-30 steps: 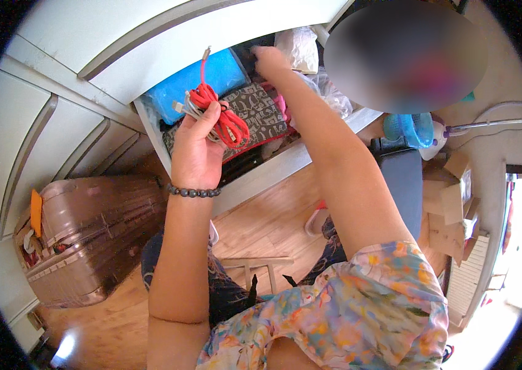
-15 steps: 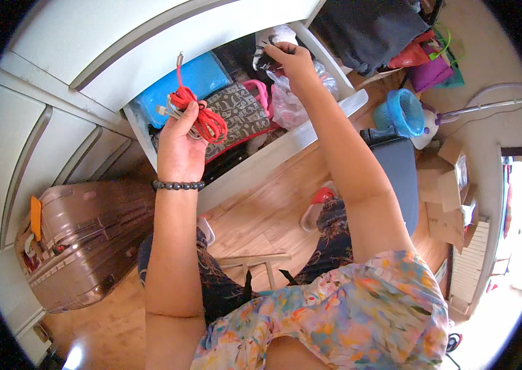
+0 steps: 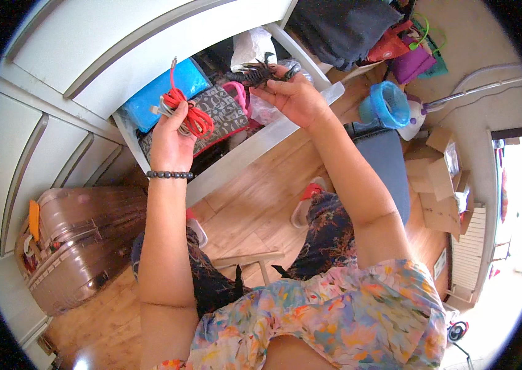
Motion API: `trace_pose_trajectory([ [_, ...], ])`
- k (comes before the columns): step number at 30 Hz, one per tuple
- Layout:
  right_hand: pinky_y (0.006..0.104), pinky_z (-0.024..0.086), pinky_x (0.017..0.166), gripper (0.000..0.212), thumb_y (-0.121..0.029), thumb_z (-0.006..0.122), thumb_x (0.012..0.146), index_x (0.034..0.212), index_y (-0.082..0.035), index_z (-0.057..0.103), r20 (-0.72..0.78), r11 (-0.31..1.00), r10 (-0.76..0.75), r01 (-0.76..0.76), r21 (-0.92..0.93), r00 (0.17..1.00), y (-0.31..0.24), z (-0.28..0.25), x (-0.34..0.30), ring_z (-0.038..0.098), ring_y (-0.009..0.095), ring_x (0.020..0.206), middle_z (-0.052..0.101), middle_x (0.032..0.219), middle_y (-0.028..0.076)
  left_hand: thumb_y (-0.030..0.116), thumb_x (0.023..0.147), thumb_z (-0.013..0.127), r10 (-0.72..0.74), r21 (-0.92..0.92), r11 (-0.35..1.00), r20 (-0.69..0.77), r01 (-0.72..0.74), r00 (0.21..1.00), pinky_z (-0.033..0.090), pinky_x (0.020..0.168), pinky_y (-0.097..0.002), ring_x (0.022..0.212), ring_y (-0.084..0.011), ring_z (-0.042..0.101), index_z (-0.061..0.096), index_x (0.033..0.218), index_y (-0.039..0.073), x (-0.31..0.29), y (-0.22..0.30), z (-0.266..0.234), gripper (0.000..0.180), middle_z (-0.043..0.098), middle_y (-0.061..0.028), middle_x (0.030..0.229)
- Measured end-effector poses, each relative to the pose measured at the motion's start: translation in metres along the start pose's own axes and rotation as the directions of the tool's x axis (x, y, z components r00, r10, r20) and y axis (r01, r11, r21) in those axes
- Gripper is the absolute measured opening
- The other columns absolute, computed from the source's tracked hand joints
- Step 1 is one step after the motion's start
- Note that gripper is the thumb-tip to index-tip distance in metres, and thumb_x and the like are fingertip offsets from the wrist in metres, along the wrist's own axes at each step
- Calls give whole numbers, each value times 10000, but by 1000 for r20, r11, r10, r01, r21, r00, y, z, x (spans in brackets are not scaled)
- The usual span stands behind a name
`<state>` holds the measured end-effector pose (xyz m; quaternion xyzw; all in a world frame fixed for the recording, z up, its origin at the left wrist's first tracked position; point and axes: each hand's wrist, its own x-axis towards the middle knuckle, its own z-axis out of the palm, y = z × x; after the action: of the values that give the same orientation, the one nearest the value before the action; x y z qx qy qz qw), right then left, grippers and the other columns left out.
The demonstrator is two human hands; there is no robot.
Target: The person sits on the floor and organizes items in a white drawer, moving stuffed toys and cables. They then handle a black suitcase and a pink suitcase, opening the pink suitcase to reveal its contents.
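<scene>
My left hand (image 3: 171, 139), left of centre in the upper frame, gripped a coiled bundle of red cable (image 3: 190, 114) with grey cords in it. My right hand (image 3: 295, 98), upper middle, pinched a dark, spiky hair claw clip (image 3: 258, 74) over the open white drawer (image 3: 261, 145). I judged the sorting only partly done: a glossy blue pouch (image 3: 162, 92), a patterned fabric bag (image 3: 218, 111) and crinkled clear plastic (image 3: 267, 111) lay inside.

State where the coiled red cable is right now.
In the head view, the red cable is gripped in the left hand, upper left of centre, above the open drawer beside the blue pouch.
</scene>
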<state>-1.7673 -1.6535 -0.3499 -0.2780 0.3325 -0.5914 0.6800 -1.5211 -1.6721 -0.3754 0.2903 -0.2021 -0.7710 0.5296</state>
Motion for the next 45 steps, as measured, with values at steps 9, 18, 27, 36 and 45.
trace_pose_trajectory([
  [9,433,468,849,218,-132,506,874,1044,5,499,-137,997,51,-59,-50,989,13,3,-15,576,267,942,581,1005,125,111,839,608,72,-34,997,-61,-74,996,459,810,-350,868,-175,565,568,999,66,3,21,-7,171,593,-48,915],
  [18,273,454,757,241,-32,644,772,999,-3,569,-40,621,-227,113,-776,973,19,3,-7,556,142,848,576,905,62,91,844,596,90,-62,994,-56,-94,994,446,833,-353,910,-169,556,572,1002,71,1,28,-7,162,599,-49,942],
  [27,308,449,809,331,69,628,648,954,-55,645,284,29,81,282,-959,956,21,-15,9,592,207,874,629,936,93,97,831,614,74,-70,994,-78,-79,994,451,807,-347,870,-166,565,583,980,72,-1,28,-5,154,606,-47,916],
  [36,375,466,719,127,-24,588,726,832,-55,652,233,-457,58,233,-858,971,19,-32,13,600,298,807,635,828,120,99,821,625,82,-68,994,-100,-89,992,455,799,-355,864,-171,565,585,974,77,-1,27,0,160,610,-50,919],
  [45,466,440,723,306,-335,514,840,889,-65,649,2,-460,334,165,-872,943,41,-29,19,588,361,821,626,865,169,101,826,622,72,-67,995,-61,-77,995,450,821,-370,885,-175,564,579,978,66,1,25,-2,162,603,-56,930],
])
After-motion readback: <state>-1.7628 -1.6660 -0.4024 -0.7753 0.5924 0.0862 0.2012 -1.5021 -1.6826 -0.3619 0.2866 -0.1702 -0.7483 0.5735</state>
